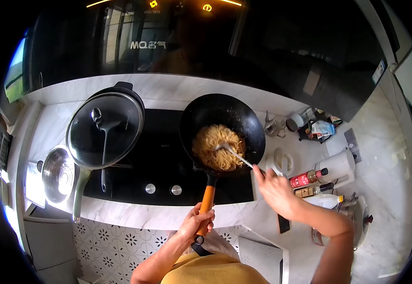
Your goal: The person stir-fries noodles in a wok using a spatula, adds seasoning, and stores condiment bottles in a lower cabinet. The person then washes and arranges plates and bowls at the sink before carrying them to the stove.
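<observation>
A black wok [225, 108] sits on the right side of the black cooktop [135, 182]. Brown noodles [215, 137] are heaped in its lower middle. My left hand [198, 220] is wrapped round the wok's orange-brown wooden handle [208, 199], close to its end. In my right hand [276, 189], right of the wok, the fingers are closed on the dark grip of a spatula [236, 155]. Its pale shaft slants down-right over the rim, and its head lies among the noodles, partly hidden by them.
A lidded pan [85, 137] with a green handle stands left on the cooktop, beside a metal bowl [58, 175]. Right of the wok are a red-labelled bottle [305, 178], other bottles, a white kettle [343, 168] and a glass-lidded pot [357, 222]. A dark range hood [191, 42] hangs behind.
</observation>
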`<state>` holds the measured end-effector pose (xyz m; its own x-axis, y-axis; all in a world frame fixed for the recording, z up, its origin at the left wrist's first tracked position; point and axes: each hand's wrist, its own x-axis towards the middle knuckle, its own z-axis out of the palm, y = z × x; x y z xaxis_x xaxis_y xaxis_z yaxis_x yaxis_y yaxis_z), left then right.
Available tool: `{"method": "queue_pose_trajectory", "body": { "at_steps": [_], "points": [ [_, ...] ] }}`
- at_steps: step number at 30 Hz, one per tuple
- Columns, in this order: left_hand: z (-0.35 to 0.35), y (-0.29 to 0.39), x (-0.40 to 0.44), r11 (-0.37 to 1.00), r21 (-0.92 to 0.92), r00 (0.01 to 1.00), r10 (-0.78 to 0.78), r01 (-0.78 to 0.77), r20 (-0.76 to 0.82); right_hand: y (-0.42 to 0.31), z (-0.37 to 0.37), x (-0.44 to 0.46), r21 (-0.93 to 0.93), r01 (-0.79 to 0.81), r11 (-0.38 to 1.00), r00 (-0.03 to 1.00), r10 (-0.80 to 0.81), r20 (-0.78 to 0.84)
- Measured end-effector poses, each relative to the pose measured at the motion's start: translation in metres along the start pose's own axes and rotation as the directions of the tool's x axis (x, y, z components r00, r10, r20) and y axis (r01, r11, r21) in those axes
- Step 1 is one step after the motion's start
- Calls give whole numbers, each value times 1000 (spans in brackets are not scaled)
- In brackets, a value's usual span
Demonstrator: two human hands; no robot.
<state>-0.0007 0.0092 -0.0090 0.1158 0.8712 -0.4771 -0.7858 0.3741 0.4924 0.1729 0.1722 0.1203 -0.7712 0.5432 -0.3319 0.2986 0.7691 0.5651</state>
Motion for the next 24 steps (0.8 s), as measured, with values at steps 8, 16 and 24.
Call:
{"method": "queue_pose_trajectory", "body": {
  "at_steps": [8,16,24],
  "points": [
    [-5,-2,3,1000,9,1000,16,-16,12,17,-28,5,195,124,973,979,-152,136],
    [-4,-2,1,1000,20,1000,0,0,-20,17,-17,13,67,53,996,999,-53,2],
    [-1,4,-3,998,54,999,-16,18,-31,19,10,33,235,-4,972,986,43,-162]
  ]
}}
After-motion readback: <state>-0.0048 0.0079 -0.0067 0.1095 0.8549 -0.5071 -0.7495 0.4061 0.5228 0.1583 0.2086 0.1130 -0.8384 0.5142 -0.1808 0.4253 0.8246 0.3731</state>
